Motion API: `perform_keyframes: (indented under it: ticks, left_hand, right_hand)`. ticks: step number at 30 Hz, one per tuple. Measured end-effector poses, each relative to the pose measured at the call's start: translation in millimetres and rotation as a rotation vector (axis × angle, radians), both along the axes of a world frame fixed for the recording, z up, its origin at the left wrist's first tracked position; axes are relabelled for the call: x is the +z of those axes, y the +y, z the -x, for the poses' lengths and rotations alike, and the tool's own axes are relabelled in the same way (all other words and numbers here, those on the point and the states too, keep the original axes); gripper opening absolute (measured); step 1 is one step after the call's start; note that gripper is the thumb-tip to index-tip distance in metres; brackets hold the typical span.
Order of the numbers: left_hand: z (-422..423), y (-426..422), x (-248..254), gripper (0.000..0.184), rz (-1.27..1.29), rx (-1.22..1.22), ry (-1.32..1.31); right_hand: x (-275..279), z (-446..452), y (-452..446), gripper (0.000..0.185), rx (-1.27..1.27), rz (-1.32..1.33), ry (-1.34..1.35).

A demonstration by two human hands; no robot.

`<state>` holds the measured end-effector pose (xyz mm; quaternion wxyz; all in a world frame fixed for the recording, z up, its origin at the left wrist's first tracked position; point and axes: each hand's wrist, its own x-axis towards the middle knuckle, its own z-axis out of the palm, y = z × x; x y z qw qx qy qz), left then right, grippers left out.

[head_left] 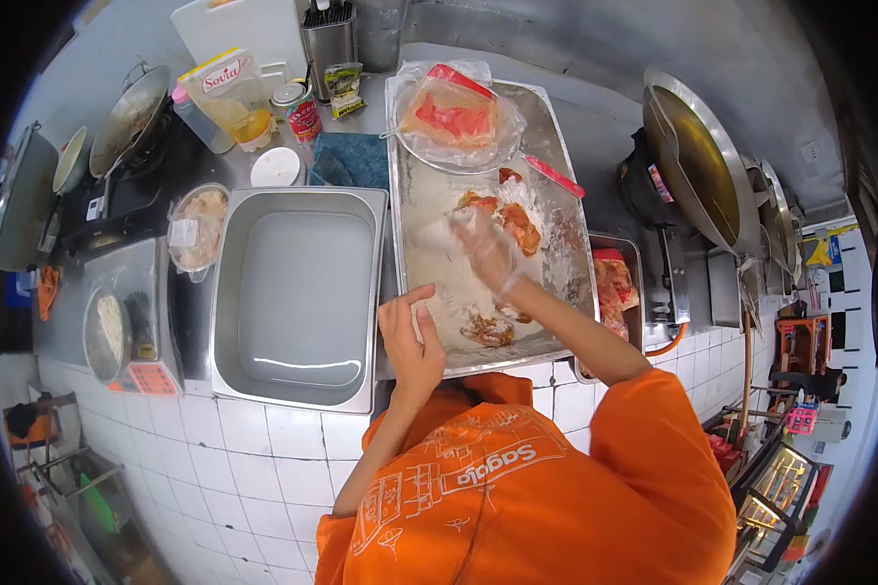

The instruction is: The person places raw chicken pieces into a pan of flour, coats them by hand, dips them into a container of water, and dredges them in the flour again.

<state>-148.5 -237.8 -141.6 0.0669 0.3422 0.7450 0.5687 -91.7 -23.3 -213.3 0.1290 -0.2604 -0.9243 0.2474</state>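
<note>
A large metal tray (429,214) holds a bed of white flour, with marinated meat pieces (523,230) partly dusted with it. My right hand (488,255), in a clear plastic glove, is over the flour beside these pieces. Motion smears its fingers, so I cannot make out whether they grip anything. Another coated meat piece (488,331) lies nearer to me in the tray. At the tray's left rim is my left hand (412,336), fingers apart and holding nothing.
Left of the tray stands a deep steel pan (226,292). A strainer with a plastic bag (458,117) and a red-handled utensil (554,175) rest at the tray's far end. Raw meat (612,292) sits in a container to the right, near a large oil wok (698,156).
</note>
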Motion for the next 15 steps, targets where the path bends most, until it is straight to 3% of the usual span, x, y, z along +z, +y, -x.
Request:
perform_keyframes:
  ticks: [2, 4, 7, 11, 15]
  left_hand:
    - [-1, 0, 1, 0.024, -0.005, -0.008, -0.02]
    - [0, 0, 2, 0.023, -0.009, -0.006, -0.025]
    - [-2, -1, 2, 0.023, -0.014, -0.01, -0.021]
    - [0, 1, 1, 0.023, -0.025, -0.006, -0.03]
    - [0, -1, 2, 0.023, -0.011, -0.014, -0.042]
  right_hand:
    - [21, 14, 15, 0.052, -0.01, -0.019, -0.143]
    - [19, 8, 19, 0.063, 0.176, -0.041, -0.315]
    - [3, -29, -4, 0.058, 0.577, -0.009, -0.469]
    - [40, -37, -36, 0.064, 0.53, 0.169, -0.803]
    - [26, -42, -29, 0.077, 0.598, 0.082, -0.9]
